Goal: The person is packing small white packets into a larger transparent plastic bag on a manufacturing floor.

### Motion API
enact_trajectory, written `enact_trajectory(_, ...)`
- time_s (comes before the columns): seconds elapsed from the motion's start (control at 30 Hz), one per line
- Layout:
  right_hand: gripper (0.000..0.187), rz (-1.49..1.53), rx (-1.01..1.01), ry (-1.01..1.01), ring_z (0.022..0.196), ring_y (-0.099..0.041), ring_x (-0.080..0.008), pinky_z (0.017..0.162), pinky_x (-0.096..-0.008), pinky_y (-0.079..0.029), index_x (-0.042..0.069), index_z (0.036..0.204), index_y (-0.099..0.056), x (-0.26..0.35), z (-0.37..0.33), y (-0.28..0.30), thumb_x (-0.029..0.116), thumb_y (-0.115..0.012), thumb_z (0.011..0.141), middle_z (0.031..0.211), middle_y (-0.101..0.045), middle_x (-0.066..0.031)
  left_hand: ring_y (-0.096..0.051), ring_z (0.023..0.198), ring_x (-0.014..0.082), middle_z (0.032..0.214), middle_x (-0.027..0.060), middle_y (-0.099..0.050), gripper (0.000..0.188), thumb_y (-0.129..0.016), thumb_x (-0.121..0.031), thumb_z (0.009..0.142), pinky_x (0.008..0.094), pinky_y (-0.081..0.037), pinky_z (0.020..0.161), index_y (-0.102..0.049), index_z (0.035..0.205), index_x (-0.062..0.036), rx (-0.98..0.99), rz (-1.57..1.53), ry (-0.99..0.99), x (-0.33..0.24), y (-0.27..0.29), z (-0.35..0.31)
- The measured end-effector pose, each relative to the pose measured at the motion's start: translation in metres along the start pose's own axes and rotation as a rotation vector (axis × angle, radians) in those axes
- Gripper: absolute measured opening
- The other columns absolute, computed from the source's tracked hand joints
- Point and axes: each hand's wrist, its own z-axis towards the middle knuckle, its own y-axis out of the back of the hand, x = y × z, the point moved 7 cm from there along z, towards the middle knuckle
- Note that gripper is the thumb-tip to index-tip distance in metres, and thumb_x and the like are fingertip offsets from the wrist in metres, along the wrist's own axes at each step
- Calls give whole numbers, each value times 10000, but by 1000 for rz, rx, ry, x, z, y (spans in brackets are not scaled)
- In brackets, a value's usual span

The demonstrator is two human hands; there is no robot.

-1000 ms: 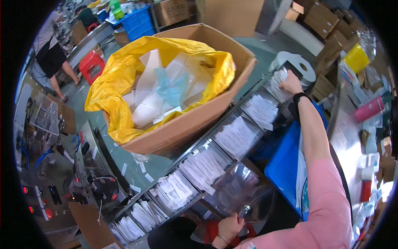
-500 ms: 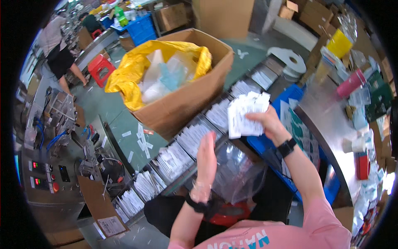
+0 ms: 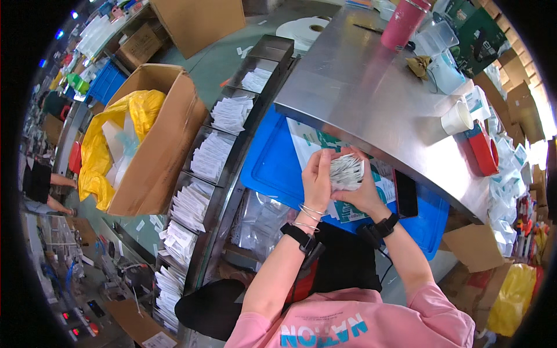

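Note:
Above a blue tray (image 3: 264, 156), my two hands close round a thick stack of small white packets (image 3: 347, 172), whose edges face up. My left hand (image 3: 317, 180) presses on the stack's left side. On the other side, my right hand (image 3: 365, 196) wraps it with the thumb underneath. Under my hands, white and green printed plastic sheets (image 3: 304, 139) lie in the tray. Along my left runs a metal row of compartments (image 3: 271, 49) filled with more white packets (image 3: 212, 155) of the same look.
A steel table (image 3: 348, 75) juts in at the right, bearing a pink bottle (image 3: 404, 24), a white paper cup (image 3: 456, 119) and a red object (image 3: 480, 152). A dark phone (image 3: 405, 194) lies by the tray. Left stands a cardboard box (image 3: 156, 156) with a yellow bag (image 3: 96, 156).
I have turned to the right, toward the steel table. The packets, fanned in my right hand before, are now squeezed between both hands. My left hand, empty earlier, has joined the stack.

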Motion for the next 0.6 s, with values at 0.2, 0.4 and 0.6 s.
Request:
enact_trajectory(0.2, 1086, 30, 7, 15, 1224, -340, -208, 1027, -337, -292, 44, 1337, -211, -22, -7, 13, 202, -884, 500, 1303, -346, -101, -574, 857, 160, 935, 109, -617, 449, -331, -328, 970, 276, -442, 801, -579, 965, 46, 31, 50, 24, 9, -3, 6)
enact_trajectory(0.4, 1076, 68, -5, 50, 1189, -382, -202, 1004, -333, -321, 48, 1342, -207, -17, -8, 15, 170, -876, 509, 1282, -372, -109, -576, 899, 166, 979, 106, -610, 502, -276, -365, 977, 285, -441, 827, -580, 1007, 33, 82, 180, 26, 25, -8, 1)
enact_trajectory(0.6, 892, 15, 80, -8, 1177, -402, -188, 993, -326, -323, 64, 1293, -326, 1, 0, -16, 141, -825, 558, 1245, -426, -96, -557, 1008, 212, 1113, 123, -579, 659, -214, -511, 950, 322, -397, 934, -558, 1080, 36, 26, -31, 76, 14, 8, -11)
